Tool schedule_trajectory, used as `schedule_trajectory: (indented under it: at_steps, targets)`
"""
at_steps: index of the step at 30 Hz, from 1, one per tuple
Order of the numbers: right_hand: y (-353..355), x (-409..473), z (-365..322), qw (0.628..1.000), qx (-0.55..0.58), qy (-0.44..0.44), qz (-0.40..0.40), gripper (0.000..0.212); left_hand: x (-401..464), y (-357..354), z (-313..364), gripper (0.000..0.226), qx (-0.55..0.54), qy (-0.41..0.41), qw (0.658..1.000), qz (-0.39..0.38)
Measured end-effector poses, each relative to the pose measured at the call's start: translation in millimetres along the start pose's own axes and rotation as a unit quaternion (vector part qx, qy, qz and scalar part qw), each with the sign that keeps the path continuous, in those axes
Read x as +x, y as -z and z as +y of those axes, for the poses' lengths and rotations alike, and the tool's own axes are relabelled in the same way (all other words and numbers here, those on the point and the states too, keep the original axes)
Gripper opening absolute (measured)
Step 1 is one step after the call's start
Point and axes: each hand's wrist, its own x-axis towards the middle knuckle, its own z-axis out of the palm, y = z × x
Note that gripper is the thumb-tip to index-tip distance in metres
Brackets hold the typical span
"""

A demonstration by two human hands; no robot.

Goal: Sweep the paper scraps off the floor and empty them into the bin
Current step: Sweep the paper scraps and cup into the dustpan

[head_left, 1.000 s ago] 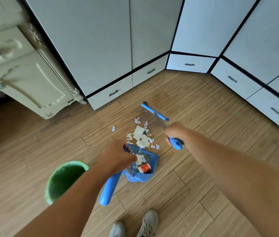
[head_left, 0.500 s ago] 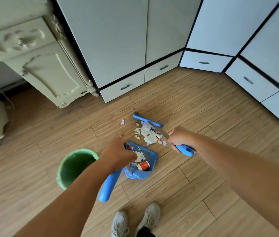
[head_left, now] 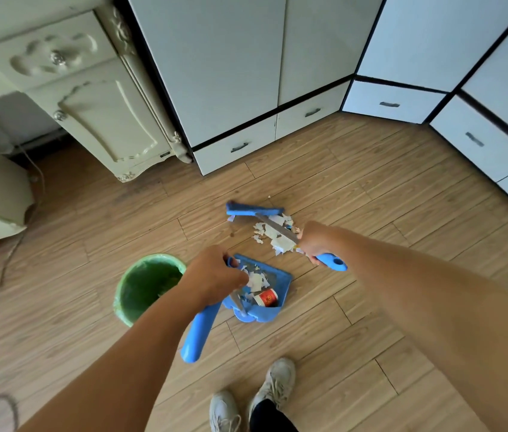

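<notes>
Hidden and cut-off parts of a floor-sweeping view

The left hand (head_left: pixel 212 277) covers the blue plastic dustpan's (head_left: pixel 273 307) near corner; the round green plastic bin's (head_left: pixel 140 288) right rim sits behind that forearm; both pale sneakers (head_left: pixel 277 381) are cropped at the bottom edge.

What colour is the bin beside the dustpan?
Green: the bin has a light green rim and a darker green inside, seen in the head view, the only one.

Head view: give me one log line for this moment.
left hand: holds dustpan | right hand: holds broom | scraps: pile on floor, some in pan | bin: beside pan
</notes>
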Motion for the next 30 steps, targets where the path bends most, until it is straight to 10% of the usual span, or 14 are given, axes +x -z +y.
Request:
schedule_trajectory:
  at_steps: [12, 19, 30]
  targets:
    - [26, -25, 25, 0.996, 0.037, 0.011, 0.077, 0.045, -24, 4, -22, 0.016, -0.006, -0.013, 1.000, 0.011]
    - [8, 24, -8, 0.997, 0.055, 0.008, 0.046, 0.022, -15, 10, -24, 0.017, 0.005, -0.012, 1.000, 0.014]
    - [36, -31, 5, 0.999, -0.033, 0.013, -0.014, 0.044, -21, 24, -22, 0.017, -0.005, 0.003, 1.000, 0.013]
